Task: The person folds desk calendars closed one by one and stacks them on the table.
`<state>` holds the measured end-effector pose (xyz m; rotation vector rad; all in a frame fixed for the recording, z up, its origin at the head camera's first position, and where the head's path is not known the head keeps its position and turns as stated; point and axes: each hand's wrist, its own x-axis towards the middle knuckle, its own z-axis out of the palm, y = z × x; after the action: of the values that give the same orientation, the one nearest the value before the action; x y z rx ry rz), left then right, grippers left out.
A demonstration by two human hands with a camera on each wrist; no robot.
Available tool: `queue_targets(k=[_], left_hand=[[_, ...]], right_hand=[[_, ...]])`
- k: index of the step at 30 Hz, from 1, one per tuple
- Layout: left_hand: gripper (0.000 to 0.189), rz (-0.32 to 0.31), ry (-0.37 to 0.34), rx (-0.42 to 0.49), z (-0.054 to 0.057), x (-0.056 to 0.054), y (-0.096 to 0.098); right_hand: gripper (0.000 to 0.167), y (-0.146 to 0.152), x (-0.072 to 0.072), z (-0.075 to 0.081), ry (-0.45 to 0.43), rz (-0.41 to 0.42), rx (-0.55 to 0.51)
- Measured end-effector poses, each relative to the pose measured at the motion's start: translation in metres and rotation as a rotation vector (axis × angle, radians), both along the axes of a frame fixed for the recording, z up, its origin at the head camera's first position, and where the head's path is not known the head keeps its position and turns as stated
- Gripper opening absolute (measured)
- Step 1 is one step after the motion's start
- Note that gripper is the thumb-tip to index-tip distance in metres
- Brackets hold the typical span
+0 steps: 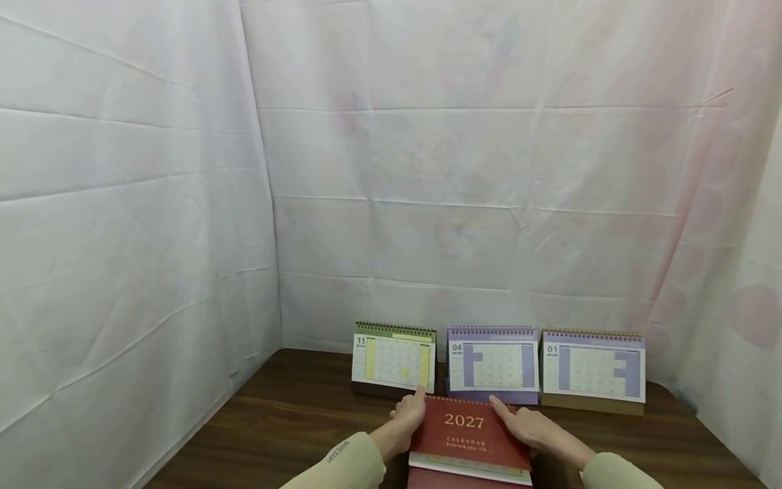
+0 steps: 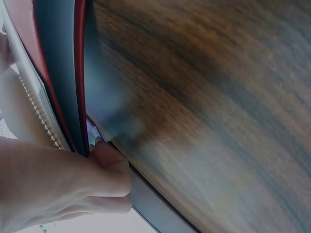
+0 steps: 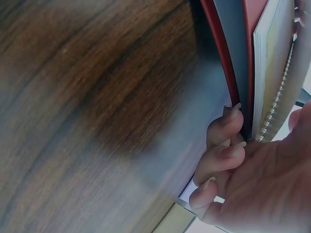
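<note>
A red desk calendar [image 1: 466,435] with "2027" on its spiral-bound cover stands at the front of the table, its cover facing up and its white pages showing below the cover. My left hand [image 1: 405,422] grips its upper left side, thumb on top near the spiral. On the opposite side my right hand [image 1: 530,428] holds the upper right edge, thumb lying over the cover. In the left wrist view, bent fingers [image 2: 109,167] sit against the red stand boards. The right wrist view shows curled fingertips [image 3: 228,121] at the stand's edge, beside the page block [image 3: 265,63].
Close behind the red calendar, a green-topped calendar [image 1: 394,360] and two purple calendars [image 1: 492,363], [image 1: 592,367] stand in a row on the dark wood table [image 1: 293,401]. Pale cloth [image 1: 452,149] hangs at the back and both sides.
</note>
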<state>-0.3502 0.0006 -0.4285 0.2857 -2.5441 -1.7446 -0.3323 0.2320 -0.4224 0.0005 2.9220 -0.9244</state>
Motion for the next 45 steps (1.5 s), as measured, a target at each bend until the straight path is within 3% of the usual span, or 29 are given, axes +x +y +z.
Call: queue_targets(k=[11, 21, 45], left_hand=[[0.051, -0.019, 0.019, -0.029, -0.006, -0.004, 0.003], [0.045, -0.015, 0.039, -0.085, -0.005, -0.003, 0.005], [0.042, 0.029, 0.021, -0.004, -0.006, 0.003, 0.013]], right_hand=[[0.075, 0.001, -0.005, -0.005, 0.014, -0.021, 0.064], [0.074, -0.004, -0.004, -0.002, 0.032, -0.024, 0.236], [0.073, -0.008, -0.004, -0.007, 0.039, -0.019, 0.344]])
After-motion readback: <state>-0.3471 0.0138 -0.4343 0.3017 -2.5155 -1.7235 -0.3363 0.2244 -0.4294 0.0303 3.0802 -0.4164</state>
